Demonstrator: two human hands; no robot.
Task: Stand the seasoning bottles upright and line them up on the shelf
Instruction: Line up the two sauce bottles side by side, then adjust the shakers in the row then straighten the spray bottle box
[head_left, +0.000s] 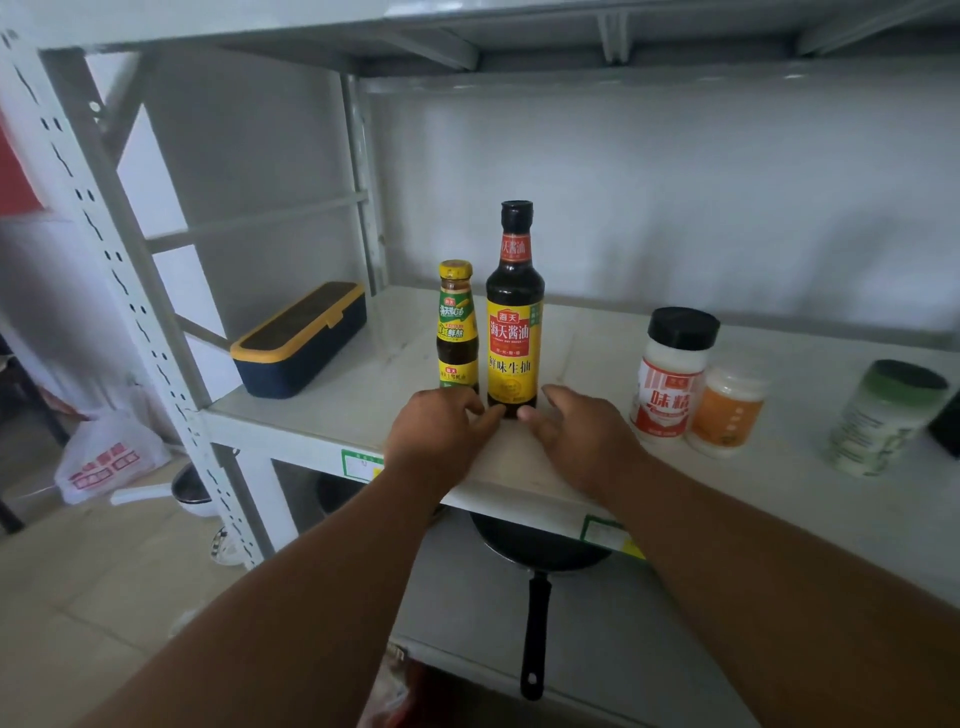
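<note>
Both hands open at the shelf (332, 415) edge — left hand (441, 431) and right hand (576, 441) flank the tall soy sauce bottle (513, 332) base, fingertips touching, likely nudging it into line. Small yellow-capped bottle (457, 327) stands upright just beside it — jars (670, 374) upright farther right.

We are seeing bare shelf (332, 410) surface lying open between the navy box (300, 339) at the left and the small yellow-capped bottle (457, 326). That bottle and the tall soy sauce bottle (514, 312) are standing just beside each other, leaving no passage between them. A wider open strip is lying between the tall bottle and the white black-capped jar (672, 374). The orange jar (727, 410) is touching that jar, blocking the way there. Overhead room is remaining clear above every cap.
</note>
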